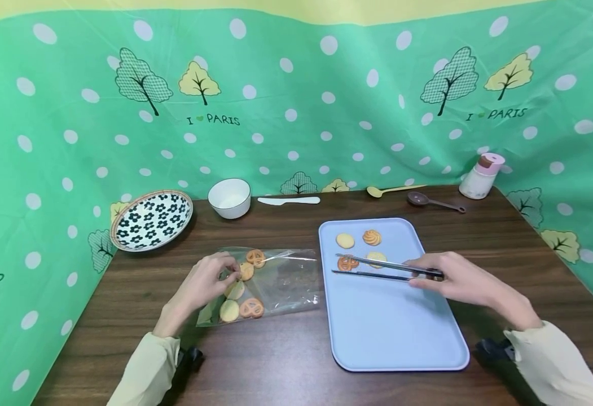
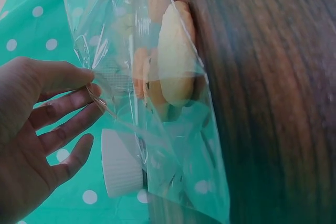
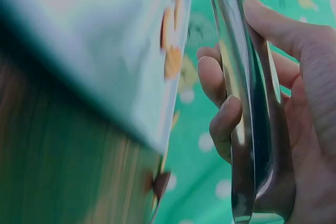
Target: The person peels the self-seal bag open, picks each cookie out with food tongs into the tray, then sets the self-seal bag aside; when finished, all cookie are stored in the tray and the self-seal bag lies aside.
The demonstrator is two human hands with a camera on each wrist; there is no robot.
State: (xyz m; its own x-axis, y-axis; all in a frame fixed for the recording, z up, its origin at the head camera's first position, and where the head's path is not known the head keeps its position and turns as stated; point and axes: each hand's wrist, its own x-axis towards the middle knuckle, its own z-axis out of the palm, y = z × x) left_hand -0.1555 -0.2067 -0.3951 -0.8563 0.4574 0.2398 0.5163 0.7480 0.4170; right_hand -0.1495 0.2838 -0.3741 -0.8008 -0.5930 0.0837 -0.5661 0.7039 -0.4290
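Note:
My left hand [image 1: 207, 282] pinches the film of a clear plastic bag [image 1: 293, 282] between thumb and fingertips, lifting it in the left wrist view [image 2: 84, 87]. Inside the bag lie several cookies, among them pretzel-shaped ones [image 1: 251, 308] and pale round ones [image 1: 229, 310]. Over the blue tray [image 1: 387, 332], my right hand [image 1: 456, 276] grips metal tongs [image 3: 244, 108] with their arms parted. The tong tips overlap a pretzel cookie [image 1: 346, 263] on the tray. Beside it are a swirl cookie [image 1: 372, 237] and pale round cookies [image 1: 345, 241].
Along the back stand a flower-patterned plate [image 1: 154, 220], a white bowl [image 1: 230, 200], a white knife [image 1: 290, 200], a yellow spoon [image 1: 377, 192], a brown spoon [image 1: 419, 198] and a pink-capped jar [image 1: 479, 179]. A green dotted cloth [image 1: 296, 84] hangs behind the wooden table [image 1: 266, 361].

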